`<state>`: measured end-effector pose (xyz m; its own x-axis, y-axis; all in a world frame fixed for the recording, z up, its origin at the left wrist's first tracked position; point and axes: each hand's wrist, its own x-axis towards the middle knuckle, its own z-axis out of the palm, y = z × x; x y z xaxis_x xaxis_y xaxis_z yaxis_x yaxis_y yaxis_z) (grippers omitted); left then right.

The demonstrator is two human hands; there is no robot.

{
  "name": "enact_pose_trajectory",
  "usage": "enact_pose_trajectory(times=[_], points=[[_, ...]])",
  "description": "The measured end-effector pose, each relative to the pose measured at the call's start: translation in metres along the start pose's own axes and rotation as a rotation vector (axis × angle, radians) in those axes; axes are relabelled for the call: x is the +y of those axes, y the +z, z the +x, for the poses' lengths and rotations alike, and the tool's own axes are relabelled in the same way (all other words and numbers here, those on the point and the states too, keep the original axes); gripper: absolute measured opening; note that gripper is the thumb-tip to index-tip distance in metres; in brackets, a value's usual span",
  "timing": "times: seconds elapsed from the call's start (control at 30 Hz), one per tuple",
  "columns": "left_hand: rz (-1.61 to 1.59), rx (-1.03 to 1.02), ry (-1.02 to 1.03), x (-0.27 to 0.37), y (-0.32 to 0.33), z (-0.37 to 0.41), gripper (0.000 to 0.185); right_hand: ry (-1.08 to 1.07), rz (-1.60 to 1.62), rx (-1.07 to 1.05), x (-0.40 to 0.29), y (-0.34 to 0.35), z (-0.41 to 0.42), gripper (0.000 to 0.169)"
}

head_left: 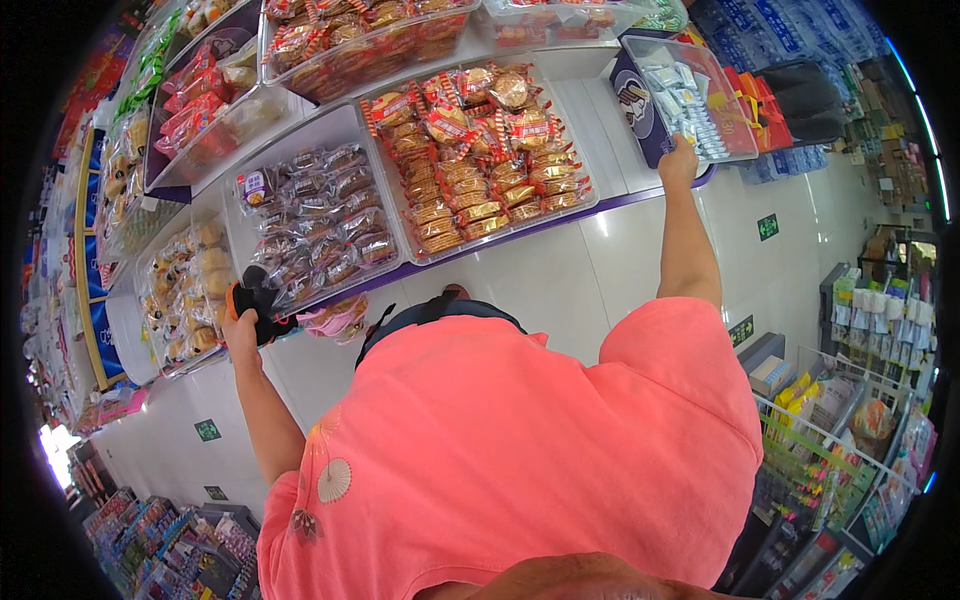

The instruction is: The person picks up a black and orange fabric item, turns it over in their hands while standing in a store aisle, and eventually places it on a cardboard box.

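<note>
My left hand is closed around a black handheld device with an orange edge; its kind is unclear. It is at the front left corner of a clear bin of brown wrapped cakes. At the front edge of a clear plastic bin, my right hand has its fingers closed on the rim. White wrapped packets lie inside that bin, and a dark purple panel with a drawn face covers its left side. Between my hands sits a bin of biscuits in red and gold wrappers.
A purple-edged display shelf runs across in front of me. Round buns in clear wrap lie at its left end. More bins of biscuits stand behind. Packs of bottled water are stacked at the back right. A stocked rack stands at my right.
</note>
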<state>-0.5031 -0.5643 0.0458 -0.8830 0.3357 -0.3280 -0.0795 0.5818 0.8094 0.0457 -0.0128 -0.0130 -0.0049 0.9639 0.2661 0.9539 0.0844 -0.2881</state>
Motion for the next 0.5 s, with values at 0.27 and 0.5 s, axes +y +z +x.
enact_pose_trajectory(times=[0.27,0.5], points=[[-0.027,-0.045,0.109,-0.009,-0.003,0.010,0.065,-0.058,-0.114,-0.015,0.017,0.003,-0.003,0.042],[-0.077,-0.096,-0.057,-0.007,-0.009,0.006,0.047,-0.167,0.132,-0.097,-0.125,-0.009,-0.065,0.035]])
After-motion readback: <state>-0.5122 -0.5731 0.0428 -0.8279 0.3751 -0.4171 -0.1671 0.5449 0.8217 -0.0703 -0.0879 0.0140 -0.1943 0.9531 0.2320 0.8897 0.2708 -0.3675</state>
